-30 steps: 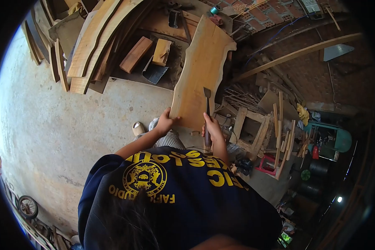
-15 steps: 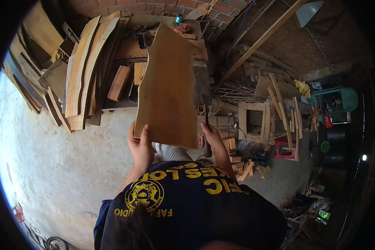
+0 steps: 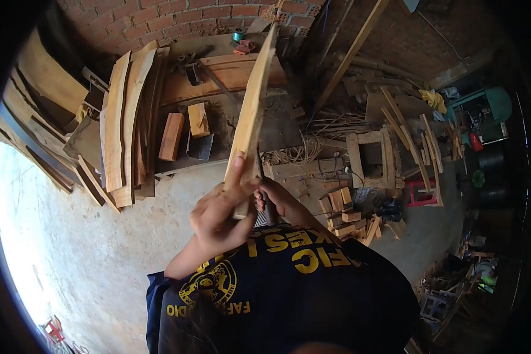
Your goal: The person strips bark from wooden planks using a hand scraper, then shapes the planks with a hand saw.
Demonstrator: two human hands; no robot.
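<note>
Left hand point(image 3: 218, 215) clenched on lower end of wood slab point(image 3: 251, 118). Slab upright, edge-on, in front of chest. Right hand point(image 3: 277, 197) just behind slab, fingers curled around dark tool handle point(image 3: 269, 215).

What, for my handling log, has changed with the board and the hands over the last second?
The wooden board has turned from face-on to edge-on toward the camera. The left hand moved from its lower left edge to clasp its bottom end, close to the right hand. Unchanged: the right hand still grips the chisel, now mostly hidden; the leaning planks stay put.
</note>
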